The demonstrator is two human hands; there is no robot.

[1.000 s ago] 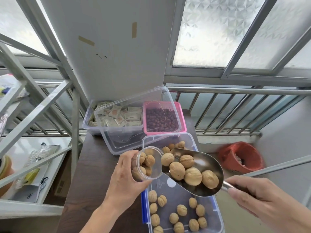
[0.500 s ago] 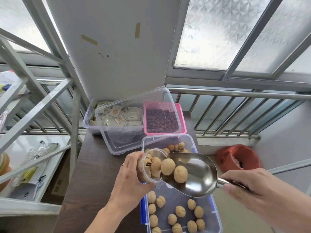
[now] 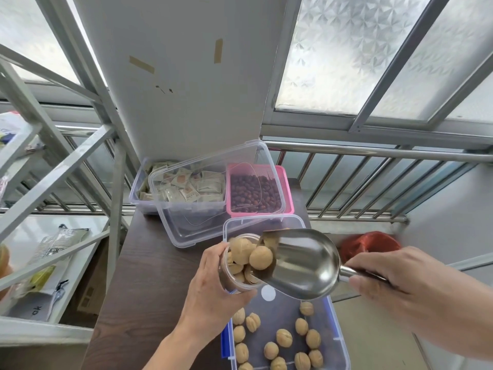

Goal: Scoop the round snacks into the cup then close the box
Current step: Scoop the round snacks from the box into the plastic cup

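My left hand grips a clear plastic cup, tilted toward the right and heaped with round tan snacks. My right hand holds the handle of a steel scoop. The scoop's lip rests at the cup's mouth and its bowl looks empty. Both are held above an open clear box with a blue latch; several round snacks lie on its bottom. A clear lid leans against the boxes behind.
On the dark wooden table stand a clear box of sachets and a pink box of dark red snacks at the back. A metal railing runs behind. A red basket sits on the floor to the right, with metal shelving on the left.
The snacks have slid out of the scoop into the cup, which is now heaped. My right hand tipped the scoop up steeper against the cup's mouth.
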